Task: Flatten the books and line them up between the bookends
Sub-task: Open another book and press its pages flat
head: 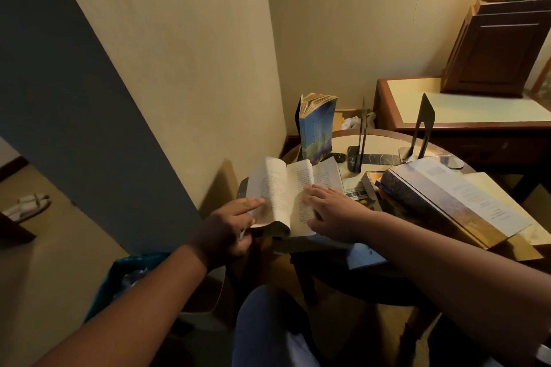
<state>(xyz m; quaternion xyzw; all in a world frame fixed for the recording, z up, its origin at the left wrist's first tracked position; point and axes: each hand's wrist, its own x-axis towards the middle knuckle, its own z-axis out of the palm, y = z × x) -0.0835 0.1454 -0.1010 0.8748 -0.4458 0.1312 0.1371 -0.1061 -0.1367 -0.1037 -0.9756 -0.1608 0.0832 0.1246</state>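
Sandals [28,205] on the floor — wooden cabinet [501,48] far right

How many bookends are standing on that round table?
2. The left bookend stands edge-on, just right of the upright blue book; the right bookend stands behind the large open book. Others could be hidden under the clutter.

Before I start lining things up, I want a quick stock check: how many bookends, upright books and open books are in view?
Bookends: 2
Upright books: 1
Open books: 2
Total: 5, not counting anything partly hidden underneath.
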